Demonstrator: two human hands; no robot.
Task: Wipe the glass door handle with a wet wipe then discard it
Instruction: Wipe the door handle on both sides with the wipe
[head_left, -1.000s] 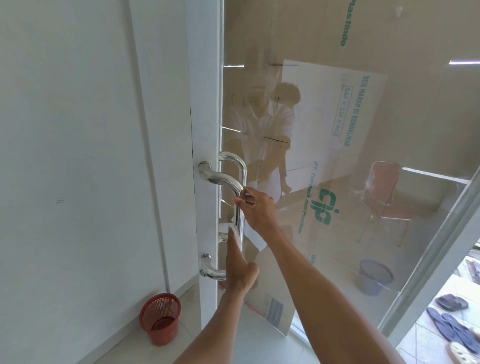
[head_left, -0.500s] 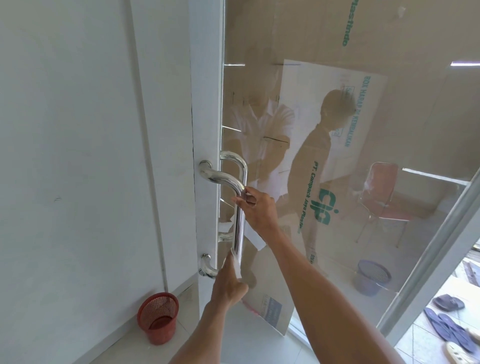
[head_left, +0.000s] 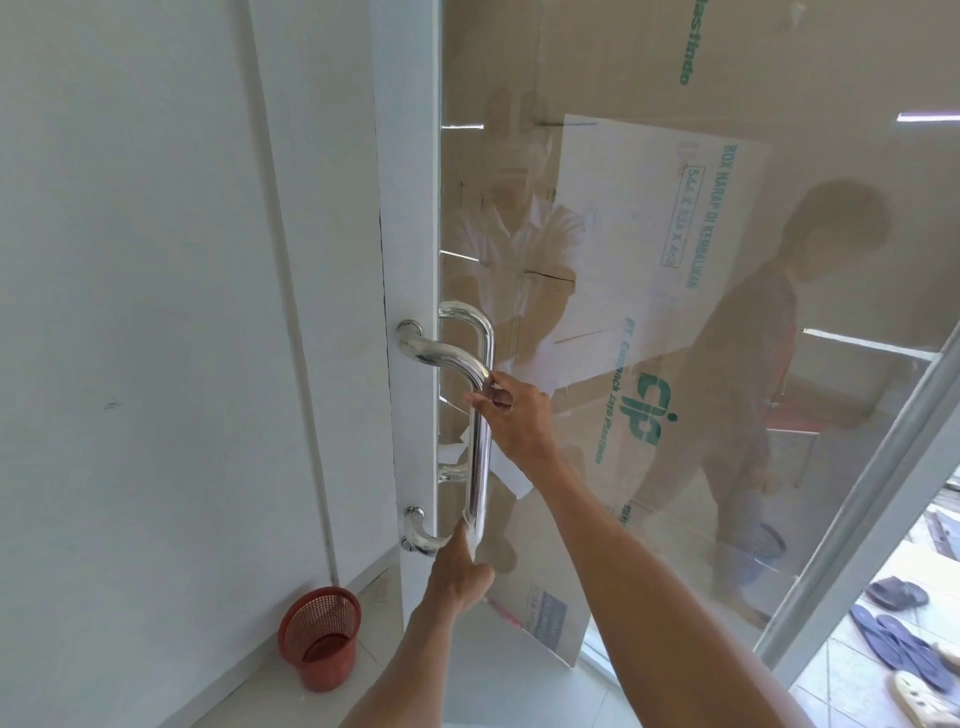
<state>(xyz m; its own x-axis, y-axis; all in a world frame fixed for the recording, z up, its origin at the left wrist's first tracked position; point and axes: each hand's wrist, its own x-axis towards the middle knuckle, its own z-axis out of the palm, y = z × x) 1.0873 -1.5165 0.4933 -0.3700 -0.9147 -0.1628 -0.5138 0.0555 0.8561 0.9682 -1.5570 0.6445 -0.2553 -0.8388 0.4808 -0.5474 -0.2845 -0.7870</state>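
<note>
- The left hand (head_left: 460, 571) sits lower on the handle (head_left: 480, 457) of the glass door (head_left: 675, 364) than a second ago, near its bottom bend.
- The right hand (head_left: 514, 415) steadies the handle, its grip curled round the top bend.
- The left arm reaches up, its grip pinching the wet wipe (head_left: 472, 525) against the handle; wrapping it round the lower curve should finish the pass.

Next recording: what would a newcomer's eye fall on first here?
The shiny chrome tubular door handle at centre: the right hand grips it below its upper bend, the left hand holds a white wet wipe against its lower end. A red plastic mesh wastebasket stands on the floor, lower left.
</note>
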